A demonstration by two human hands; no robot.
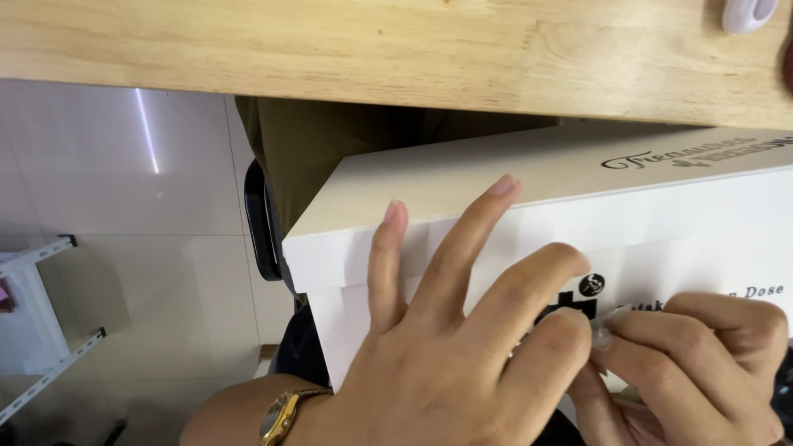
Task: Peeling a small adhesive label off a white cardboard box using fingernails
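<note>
Left hand (446, 347) flat, fingers spread, pressing white box (661, 223) near its lid edge. Right hand (694, 363) pinches small clear strip (607, 320). Wooden surface (330, 49) edge just above.

Box (578, 223): white sides, cream-tinted lid, black printed lettering and a small black round mark at right. Tabletop (396, 49) far: pale honey wood, faint grain and joint lines. Floor (124, 215) left: glossy off-white tile. Rack (37, 330) near left: white with black end caps. Wristwatch (281, 415): gold. Object (747, 12) far right: white, lilac-tinged.
</note>
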